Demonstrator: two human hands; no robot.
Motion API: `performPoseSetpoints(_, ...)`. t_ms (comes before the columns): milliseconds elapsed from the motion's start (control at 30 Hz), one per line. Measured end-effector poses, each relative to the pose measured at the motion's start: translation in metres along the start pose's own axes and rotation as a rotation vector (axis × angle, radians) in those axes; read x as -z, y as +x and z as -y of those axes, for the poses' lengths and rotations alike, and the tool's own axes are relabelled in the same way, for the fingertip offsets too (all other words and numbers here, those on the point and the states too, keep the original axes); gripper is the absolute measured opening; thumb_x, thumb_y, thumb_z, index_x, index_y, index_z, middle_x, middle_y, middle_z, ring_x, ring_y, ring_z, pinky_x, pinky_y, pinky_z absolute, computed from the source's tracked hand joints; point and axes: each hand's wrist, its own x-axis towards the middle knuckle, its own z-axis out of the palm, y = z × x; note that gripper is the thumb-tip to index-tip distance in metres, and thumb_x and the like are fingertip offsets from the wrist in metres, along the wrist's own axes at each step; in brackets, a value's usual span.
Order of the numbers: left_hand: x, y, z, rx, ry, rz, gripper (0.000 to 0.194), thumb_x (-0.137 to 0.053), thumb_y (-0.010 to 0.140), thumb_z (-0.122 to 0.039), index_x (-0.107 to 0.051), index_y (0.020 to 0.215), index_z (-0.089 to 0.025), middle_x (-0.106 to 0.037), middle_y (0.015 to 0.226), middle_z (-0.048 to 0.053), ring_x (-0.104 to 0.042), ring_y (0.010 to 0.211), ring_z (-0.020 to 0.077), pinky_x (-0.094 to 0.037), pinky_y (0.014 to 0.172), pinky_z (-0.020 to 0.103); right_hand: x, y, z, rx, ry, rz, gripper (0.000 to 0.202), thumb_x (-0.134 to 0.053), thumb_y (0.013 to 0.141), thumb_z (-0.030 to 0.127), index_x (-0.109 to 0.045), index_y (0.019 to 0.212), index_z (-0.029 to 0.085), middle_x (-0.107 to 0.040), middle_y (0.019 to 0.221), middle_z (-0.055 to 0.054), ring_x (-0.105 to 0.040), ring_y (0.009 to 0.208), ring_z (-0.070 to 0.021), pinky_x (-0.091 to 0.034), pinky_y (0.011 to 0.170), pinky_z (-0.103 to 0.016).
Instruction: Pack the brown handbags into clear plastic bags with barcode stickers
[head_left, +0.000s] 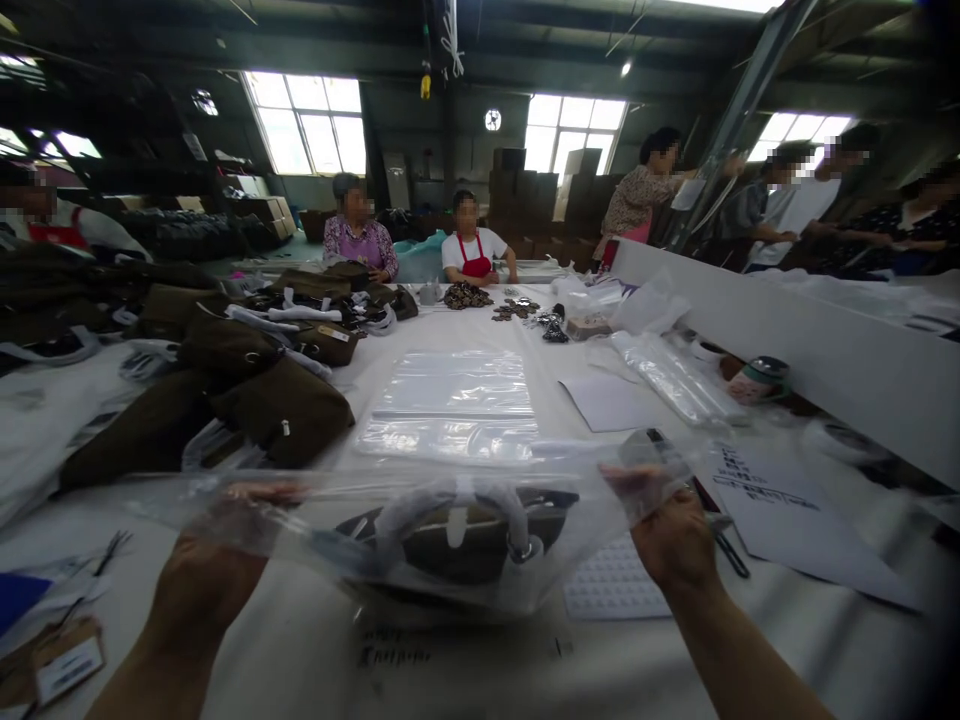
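A clear plastic bag (315, 565) is stretched between my two hands over the white table. Inside it sits a dark olive handbag (469, 550), its handles (394, 520) wrapped in white padding. My left hand (225, 550) is closed on the bag's left edge, with the film lying over the fingers. At the opposite edge, my right hand (671, 530) grips the film. Beneath the right side of the bag lies a white sheet with rows of small marks (615, 580). A stack of flat clear plastic bags (454, 400) lies just beyond the handbag.
Dark olive handbags (277, 410) are heaped at left. Papers (802, 520), scissors (727, 550) and a cup (757, 380) lie at right, beside a white partition (787, 360). Tags (67, 660) lie near left. Two people (476, 250) sit across the table.
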Motion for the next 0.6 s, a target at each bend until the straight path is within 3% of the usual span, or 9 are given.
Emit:
performPoseSetpoints(100,-0.014,0.023,-0.012,0.082,-0.281,-0.026,0.012,-0.052,0.085,-0.020,-0.055,0.074,-0.018,-0.065,0.071,-0.005,-0.061,0.075,0.0118,-0.051,0.082,0.028,-0.021,0.037,0.008,-0.035,0.003,-0.031,0.016,-0.060,0.077,0.038,-0.053,0.078,0.023,-0.065,0.076,0.000,-0.064,0.080,-0.0189,-0.047,0.092,-0.045)
performPoseSetpoints(167,-0.025,0.046,-0.028,0.142,-0.318,-0.025,0.017,-0.045,0.089,-0.012,-0.051,0.074,-0.017,-0.060,0.062,-0.007,-0.057,0.064,0.0083,-0.051,0.076,0.026,-0.041,0.069,0.017,-0.070,0.011,0.002,0.019,-0.060,0.075,0.038,-0.051,0.073,0.022,-0.062,0.070,0.002,-0.064,0.074,-0.0165,-0.051,0.086,-0.041)
performPoseSetpoints(267,-0.032,0.077,-0.060,0.120,-0.337,-0.006,0.020,-0.038,0.092,-0.012,-0.048,0.076,-0.016,-0.055,0.060,-0.007,-0.054,0.060,0.0068,-0.050,0.073,0.025,-0.068,0.112,0.039,-0.096,0.019,0.048,0.018,-0.058,0.075,0.035,-0.047,0.069,0.021,-0.058,0.065,0.002,-0.062,0.070,-0.0141,-0.052,0.082,-0.036)
performPoseSetpoints(367,-0.021,0.082,-0.081,0.008,-0.326,0.027,0.020,-0.038,0.093,-0.014,-0.048,0.076,-0.016,-0.053,0.061,-0.007,-0.052,0.059,0.0059,-0.049,0.069,0.021,-0.068,0.125,0.053,-0.013,0.066,0.083,0.016,-0.056,0.077,0.034,-0.048,0.070,0.022,-0.055,0.065,0.004,-0.060,0.068,-0.0126,-0.051,0.083,-0.034)
performPoseSetpoints(467,0.002,0.063,-0.059,-0.016,-0.198,0.185,0.020,-0.046,0.090,-0.023,-0.050,0.071,-0.017,-0.053,0.061,-0.005,-0.051,0.058,0.0077,-0.047,0.065,0.020,-0.038,0.107,0.033,0.005,0.047,0.205,0.020,-0.058,0.078,0.037,-0.050,0.067,0.023,-0.054,0.061,0.006,-0.058,0.064,-0.0129,-0.047,0.090,-0.037)
performPoseSetpoints(600,0.018,0.025,0.025,0.202,0.094,0.413,0.035,-0.053,0.081,-0.050,-0.053,0.066,-0.019,-0.056,0.061,-0.001,-0.054,0.062,0.0139,-0.047,0.068,0.028,0.011,0.063,-0.038,-0.148,-0.334,0.445,0.039,-0.048,0.082,0.053,-0.055,0.061,0.022,-0.062,0.062,-0.003,-0.061,0.090,-0.0253,-0.033,0.102,-0.046)
